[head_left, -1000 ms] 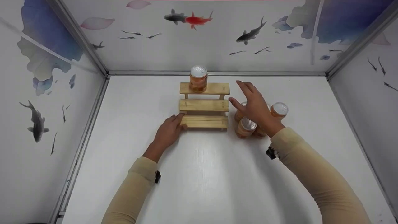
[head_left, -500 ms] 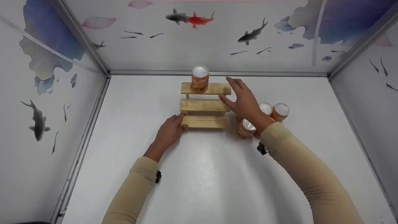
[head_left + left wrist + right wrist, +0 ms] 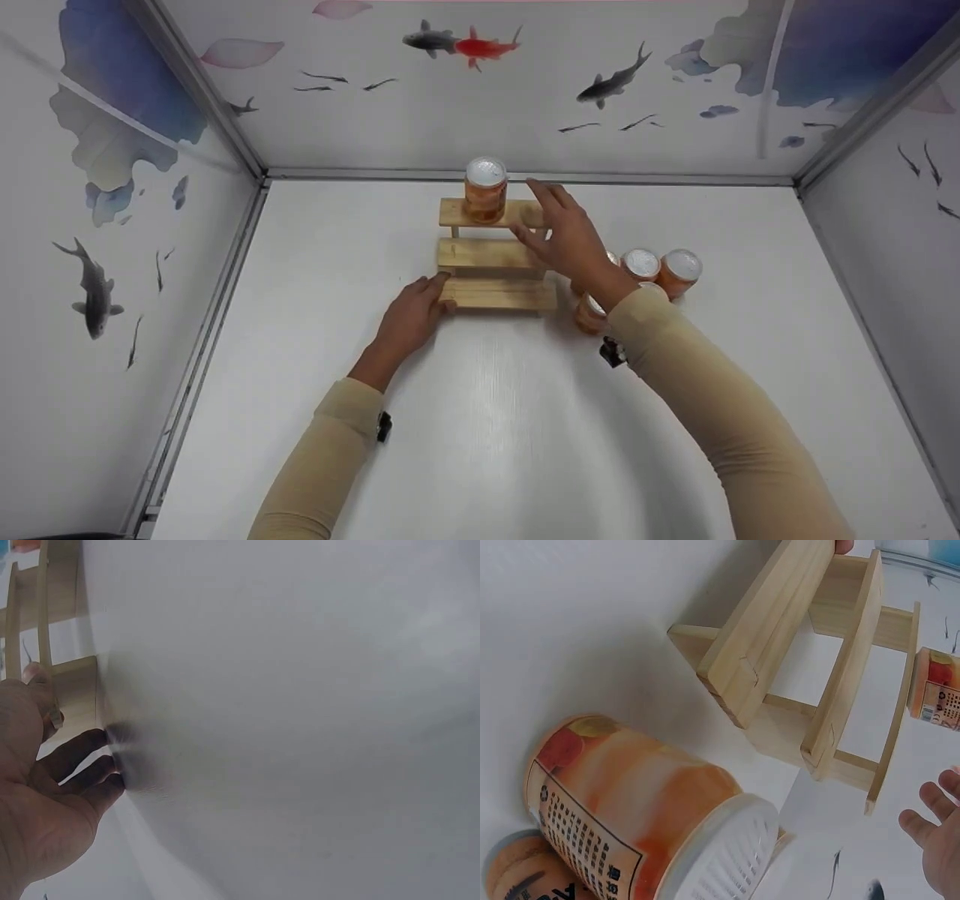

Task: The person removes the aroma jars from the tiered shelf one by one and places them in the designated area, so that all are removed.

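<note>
A three-step wooden stand (image 3: 487, 253) stands on the white table. My left hand (image 3: 409, 319) holds the left end of its lowest step. In the left wrist view, the thumb and index finger of that left hand (image 3: 56, 817) are at the step's end, and its other fingertips touch the tabletop. One orange-labelled fruit jar (image 3: 486, 199) with a whitish lid stands upright on the top step, left of its middle. My right hand (image 3: 571, 238), fingers spread and holding nothing, is over the stand's right end, a little right of that jar.
Several similar jars (image 3: 680, 274) stand in a cluster right of the stand, partly hidden by the right forearm. In the right wrist view, one jar (image 3: 637, 802) looms close. A white back wall (image 3: 337, 135) painted with fish rises behind the table.
My right hand has moved left from above the jar cluster to the stand's right end, nearer the jar on top. The left hand keeps its hold on the stand.
</note>
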Motion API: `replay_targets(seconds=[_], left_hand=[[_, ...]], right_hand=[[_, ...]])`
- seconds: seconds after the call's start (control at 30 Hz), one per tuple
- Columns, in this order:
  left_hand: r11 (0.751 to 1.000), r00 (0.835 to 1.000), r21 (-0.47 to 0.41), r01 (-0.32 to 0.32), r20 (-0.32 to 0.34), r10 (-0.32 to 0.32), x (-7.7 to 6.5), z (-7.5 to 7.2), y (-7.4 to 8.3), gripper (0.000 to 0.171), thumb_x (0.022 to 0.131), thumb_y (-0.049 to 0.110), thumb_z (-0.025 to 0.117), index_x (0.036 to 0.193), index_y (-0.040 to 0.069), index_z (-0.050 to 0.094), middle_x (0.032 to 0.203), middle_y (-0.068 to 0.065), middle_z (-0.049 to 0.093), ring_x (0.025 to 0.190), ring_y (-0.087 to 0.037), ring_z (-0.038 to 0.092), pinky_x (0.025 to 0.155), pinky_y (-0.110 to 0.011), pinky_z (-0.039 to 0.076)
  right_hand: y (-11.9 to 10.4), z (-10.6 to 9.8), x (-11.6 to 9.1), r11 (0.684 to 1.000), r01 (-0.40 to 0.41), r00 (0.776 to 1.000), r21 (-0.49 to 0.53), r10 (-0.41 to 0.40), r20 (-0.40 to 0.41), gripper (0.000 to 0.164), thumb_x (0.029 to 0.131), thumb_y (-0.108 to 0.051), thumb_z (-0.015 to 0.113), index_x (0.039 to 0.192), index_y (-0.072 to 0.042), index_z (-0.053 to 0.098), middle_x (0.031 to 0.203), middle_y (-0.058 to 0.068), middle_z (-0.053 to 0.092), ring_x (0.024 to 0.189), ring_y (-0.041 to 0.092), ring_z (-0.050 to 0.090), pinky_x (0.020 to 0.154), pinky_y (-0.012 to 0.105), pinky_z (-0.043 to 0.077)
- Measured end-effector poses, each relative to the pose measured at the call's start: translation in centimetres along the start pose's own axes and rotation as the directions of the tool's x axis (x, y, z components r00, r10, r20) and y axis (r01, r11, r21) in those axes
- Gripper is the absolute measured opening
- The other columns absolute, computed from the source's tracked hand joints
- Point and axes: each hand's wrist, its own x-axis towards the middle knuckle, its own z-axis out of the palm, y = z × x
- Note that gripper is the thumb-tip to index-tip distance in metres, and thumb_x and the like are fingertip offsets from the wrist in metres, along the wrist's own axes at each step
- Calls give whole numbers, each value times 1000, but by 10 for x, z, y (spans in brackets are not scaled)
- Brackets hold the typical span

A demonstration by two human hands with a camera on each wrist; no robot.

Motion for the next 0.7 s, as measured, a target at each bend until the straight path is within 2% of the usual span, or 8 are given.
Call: replay_targets(seconds=[0.3, 0.57, 0.7], left_hand=[[1000, 1000, -4, 21, 4, -21, 0, -2, 3, 62, 115, 47, 56, 169, 17, 47, 165, -22, 56, 160, -42, 47, 129, -60, 43], [999, 999, -1, 38, 13, -38, 0, -1, 2, 60, 116, 43, 57, 169, 17, 47, 166, -22, 55, 160, -42, 47, 130, -59, 42], [1000, 1000, 0, 26, 9, -26, 0, -2, 2, 58, 116, 39, 58, 169, 17, 47, 166, -22, 55, 159, -43, 47, 129, -60, 43]], right_hand=[[-10, 6, 10, 999, -28, 999, -22, 28, 18, 83, 109, -47, 72, 173, -11, 35, 167, 21, 50, 150, 45, 55, 126, 61, 45], [-16, 15, 19, 998, -58, 998, 5, 58, 25, 87, 108, -48, 72, 175, -13, 30, 167, 22, 48, 152, 46, 53, 126, 63, 45], [-20, 21, 22, 998, -64, 998, 28, 64, 18, 88, 108, -46, 74, 176, -15, 28, 169, 20, 47, 154, 45, 52, 127, 62, 44]])
